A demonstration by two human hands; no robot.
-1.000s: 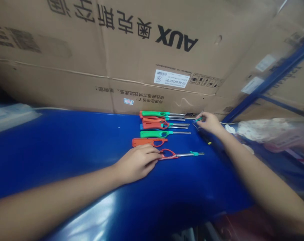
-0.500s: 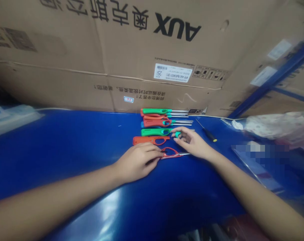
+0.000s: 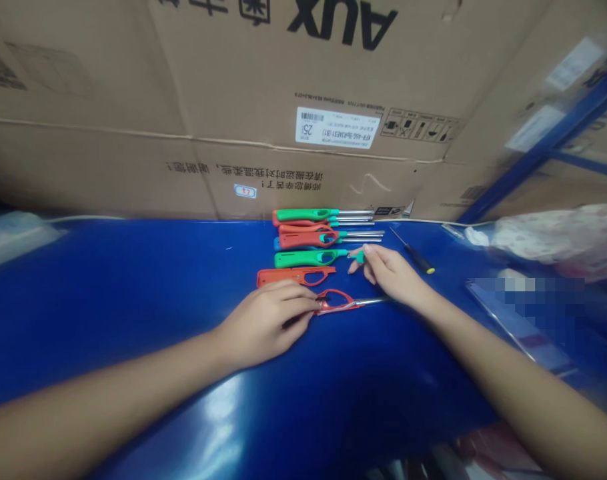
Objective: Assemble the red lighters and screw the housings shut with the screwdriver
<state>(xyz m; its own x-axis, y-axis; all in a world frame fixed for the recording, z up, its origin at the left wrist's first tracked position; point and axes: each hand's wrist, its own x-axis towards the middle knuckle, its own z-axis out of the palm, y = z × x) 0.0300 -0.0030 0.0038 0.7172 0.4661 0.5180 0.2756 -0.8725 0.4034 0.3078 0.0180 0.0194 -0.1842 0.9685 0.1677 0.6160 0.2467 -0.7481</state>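
Note:
My left hand (image 3: 271, 320) is closed on the near end of a red lighter half (image 3: 341, 303), whose metal rod points right. Between the fingertips of my right hand (image 3: 386, 267) is a small green piece (image 3: 359, 256), above that rod. An orange shell half (image 3: 296, 275) lies just beyond my left hand. Farther back, a green lighter (image 3: 303, 259), a red lighter (image 3: 306, 238) and another green lighter (image 3: 303, 214) lie in a stack of rows, rods to the right.
A screwdriver (image 3: 418, 258) with a black handle lies right of the lighters. A large cardboard box (image 3: 253, 120) stands behind the blue table (image 3: 133, 287). Plastic bags (image 3: 553, 233) are at the right, another bag (image 3: 18, 237) at the left.
My right hand has turned and lifted the green piece slightly, which now shows at its fingertips. My left hand keeps its hold; the view has shifted a little.

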